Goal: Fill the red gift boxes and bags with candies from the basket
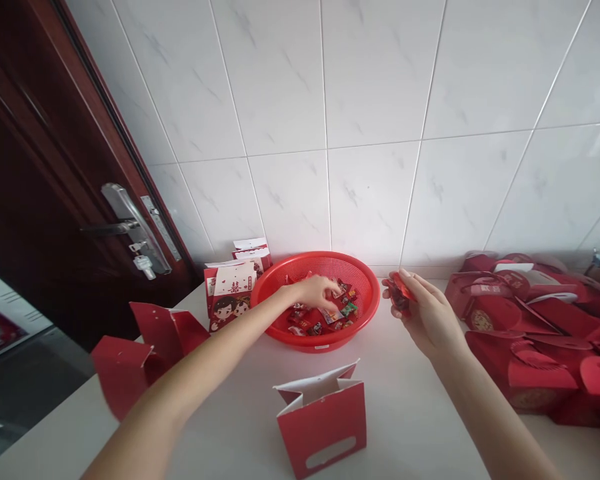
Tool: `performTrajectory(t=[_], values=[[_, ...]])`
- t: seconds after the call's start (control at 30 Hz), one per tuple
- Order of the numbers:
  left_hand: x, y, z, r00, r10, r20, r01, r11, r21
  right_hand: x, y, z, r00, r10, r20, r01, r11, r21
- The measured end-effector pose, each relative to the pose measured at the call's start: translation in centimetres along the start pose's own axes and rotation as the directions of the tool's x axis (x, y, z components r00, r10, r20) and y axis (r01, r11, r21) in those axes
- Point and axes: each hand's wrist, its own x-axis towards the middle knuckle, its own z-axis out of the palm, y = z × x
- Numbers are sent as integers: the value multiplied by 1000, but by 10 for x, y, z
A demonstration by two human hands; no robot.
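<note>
My left hand [316,293] reaches into a red plastic basket [365,303] with a mesh wall. Its fingers are curved and apart, just over the small wrapped candies [313,327] at the bottom, with nothing visibly held. To the right of the basket, my right hand [427,317] is raised above the table, closed on red-wrapped candies [400,293]; how many is hidden by the fingers. Below the basket stands a red paper gift box [325,427], upright with its top open and an oval handle slot low on its near face.
More red open boxes [125,370] stand at the left, in front of printed boxes [230,293] with cartoon figures. Several closed red boxes [525,360] crowd the right side of the white table [405,427]. A tiled wall [380,200] rises behind; a dark door [55,167] is at left.
</note>
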Motion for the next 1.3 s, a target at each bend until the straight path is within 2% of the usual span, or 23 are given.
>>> performTrajectory(t=[0.03,0.07,0.13,0.23,0.3,0.43,0.57,0.67,0.77,0.83,0.93,1.03,1.1,1.3], values=[[-3,8,4,987,15,159,-18,1000,20,0,0,0,1000,-5,2,5,1000,-4],[-5,15,9,962,-12,271,-4,998,59,0,0,0,1000,-8,4,8,1000,-9],[-7,24,20,932,-93,350,53,991,123,0,0,0,1000,-11,6,11,1000,-14],[-4,22,29,924,-197,328,146,974,172,-1,-1,0,1000,-1,-3,1,1000,-11],[1,12,27,919,-231,321,180,967,181,-1,-2,0,1000,10,-16,-10,1000,-2],[6,-17,6,933,-265,243,225,958,180,-1,-3,-2,1000,0,-16,0,1000,-3],[1,-44,-15,932,-326,160,299,938,173,1,-4,-3,1000,-29,-8,28,1000,-11],[-6,-51,-15,896,-378,234,344,923,173,1,-4,-2,1000,-25,-5,25,1000,-13],[-11,-44,1,851,-388,355,351,921,167,1,-3,-1,1000,-7,-16,7,1000,-5],[-12,-36,13,863,-358,356,326,934,148,0,-3,0,1000,1,-25,-1,1000,0],[-11,-25,20,917,-282,283,272,959,74,-1,-3,0,999,11,-34,-11,1000,6],[-7,-21,14,962,-228,151,235,971,-31,-2,-3,1,999,16,-36,-16,1000,5],[-3,-22,9,972,-221,86,229,967,-108,-2,-3,0,999,15,-36,-15,1000,2],[5,-34,-2,978,-202,52,208,952,-223,-1,-4,-2,999,-2,-43,3,1000,6]])
